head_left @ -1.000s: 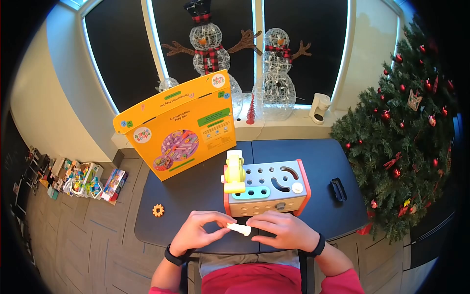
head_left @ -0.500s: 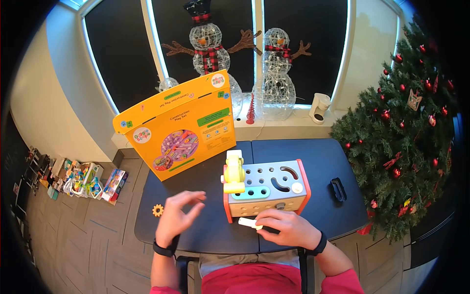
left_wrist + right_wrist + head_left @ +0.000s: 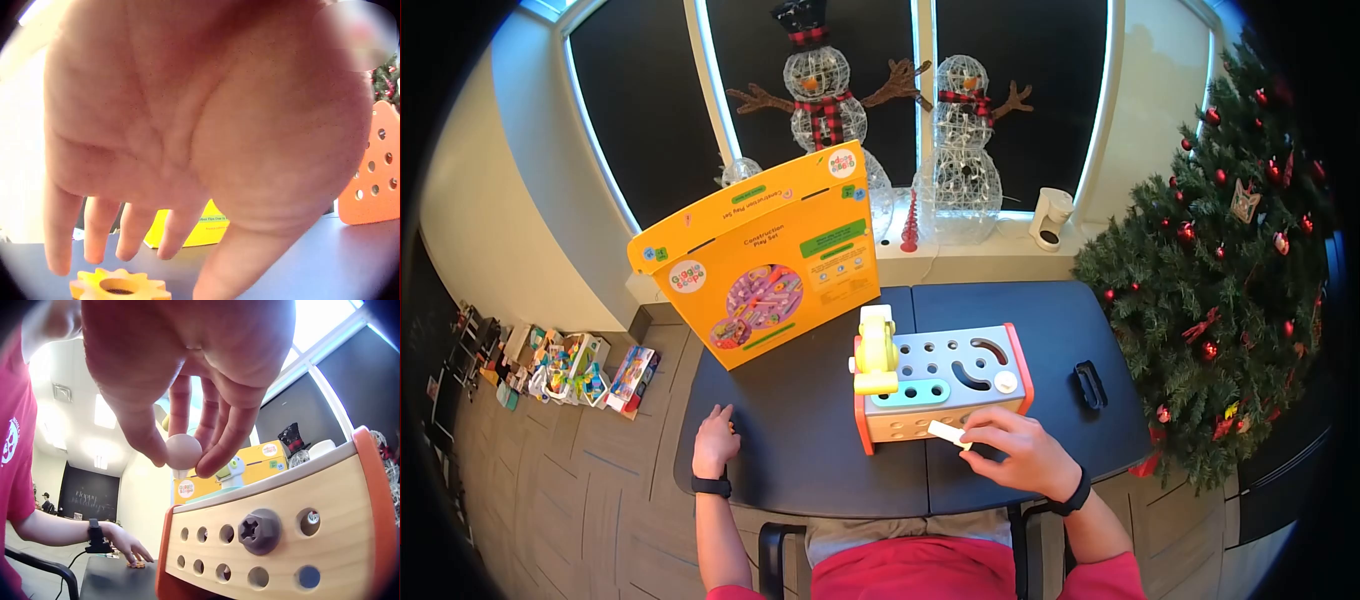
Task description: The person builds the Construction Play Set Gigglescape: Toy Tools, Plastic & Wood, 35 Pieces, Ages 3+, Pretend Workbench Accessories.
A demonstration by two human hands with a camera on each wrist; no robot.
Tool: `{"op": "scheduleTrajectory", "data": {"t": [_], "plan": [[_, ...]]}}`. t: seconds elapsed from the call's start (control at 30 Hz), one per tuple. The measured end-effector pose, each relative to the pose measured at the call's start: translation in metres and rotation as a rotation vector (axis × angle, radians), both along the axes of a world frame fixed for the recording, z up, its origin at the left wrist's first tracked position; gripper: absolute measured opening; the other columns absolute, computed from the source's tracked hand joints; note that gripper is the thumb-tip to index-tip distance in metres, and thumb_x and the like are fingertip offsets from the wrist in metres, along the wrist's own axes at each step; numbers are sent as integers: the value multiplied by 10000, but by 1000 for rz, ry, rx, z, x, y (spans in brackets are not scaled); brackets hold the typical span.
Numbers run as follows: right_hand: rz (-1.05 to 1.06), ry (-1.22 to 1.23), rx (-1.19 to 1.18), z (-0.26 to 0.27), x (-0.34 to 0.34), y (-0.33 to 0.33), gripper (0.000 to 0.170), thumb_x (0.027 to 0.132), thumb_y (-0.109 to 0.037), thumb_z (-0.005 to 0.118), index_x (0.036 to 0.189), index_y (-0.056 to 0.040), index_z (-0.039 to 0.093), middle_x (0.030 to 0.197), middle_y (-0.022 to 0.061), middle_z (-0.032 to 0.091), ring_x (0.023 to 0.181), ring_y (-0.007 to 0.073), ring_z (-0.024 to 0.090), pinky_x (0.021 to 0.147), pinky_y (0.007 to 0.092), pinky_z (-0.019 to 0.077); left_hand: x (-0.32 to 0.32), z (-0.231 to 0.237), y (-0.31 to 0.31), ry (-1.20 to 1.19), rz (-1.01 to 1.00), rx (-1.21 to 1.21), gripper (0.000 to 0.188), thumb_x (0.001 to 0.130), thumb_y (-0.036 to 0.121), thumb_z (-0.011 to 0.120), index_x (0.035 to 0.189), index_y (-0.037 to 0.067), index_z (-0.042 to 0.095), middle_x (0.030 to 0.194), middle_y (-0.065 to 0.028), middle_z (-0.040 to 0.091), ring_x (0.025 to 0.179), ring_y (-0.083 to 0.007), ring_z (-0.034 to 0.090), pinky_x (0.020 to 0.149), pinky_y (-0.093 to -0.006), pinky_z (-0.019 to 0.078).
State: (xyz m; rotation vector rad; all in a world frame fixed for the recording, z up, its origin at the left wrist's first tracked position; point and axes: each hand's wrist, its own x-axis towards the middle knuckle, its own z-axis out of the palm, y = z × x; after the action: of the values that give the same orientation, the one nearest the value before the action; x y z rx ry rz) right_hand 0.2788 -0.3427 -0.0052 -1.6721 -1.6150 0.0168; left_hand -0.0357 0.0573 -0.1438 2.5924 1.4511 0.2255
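Observation:
My left hand [image 3: 714, 445] reaches down over an orange toy gear [image 3: 134, 287] at the table's left side. In the left wrist view its fingers hang loosely extended, with the gear just below them; the hand hides most of it in the head view. My right hand [image 3: 1022, 455] pinches a white toy bolt [image 3: 946, 433] by its round head between thumb and fingers, the shank pointing left. It holds the bolt close before the front panel of a toy workbench [image 3: 955, 345], whose wooden face carries rows of holes and a grey hex-headed screw [image 3: 259, 531].
A yellow-green toy piece [image 3: 877, 358] stands on the workbench's left end, and a white round head [image 3: 1005, 382] sits at its right. Behind leans a large yellow box [image 3: 765, 260]. A black band-like object [image 3: 1090, 386] lies on the dark table [image 3: 800, 450] at right.
My left hand has let go of the white bolt and moved left and down to the gear. The right hand has carried the bolt a little right and up toward the workbench front.

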Motion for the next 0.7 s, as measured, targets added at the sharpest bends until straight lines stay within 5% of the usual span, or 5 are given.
{"op": "scheduleTrajectory", "data": {"t": [0.2,0.47,0.7], "plan": [[-3,-25,16,-3,5,-3,249,794,-34,872,1008,-45,746,1025,70,705,829,256,732,739,345,617,-6,7,0,-60,22,-122,458,811,2,763,1262,75,750,1390,-165,663,1271,-389,632,1070,-471,533],[-31,-36,-1,-4,7,-8,241,795,-43,876,997,-46,745,1026,69,705,815,250,736,719,341,617,-4,22,-8,-136,17,85,395,667,17,910,1018,64,735,1006,-146,665,961,-378,694,860,-485,581],[-29,-30,-1,-4,9,-8,226,819,-58,863,1005,-49,734,1034,69,695,808,263,730,713,362,615,6,38,-9,-286,-17,74,291,747,-41,829,996,40,701,1010,-162,664,942,-390,699,818,-464,576]]}}
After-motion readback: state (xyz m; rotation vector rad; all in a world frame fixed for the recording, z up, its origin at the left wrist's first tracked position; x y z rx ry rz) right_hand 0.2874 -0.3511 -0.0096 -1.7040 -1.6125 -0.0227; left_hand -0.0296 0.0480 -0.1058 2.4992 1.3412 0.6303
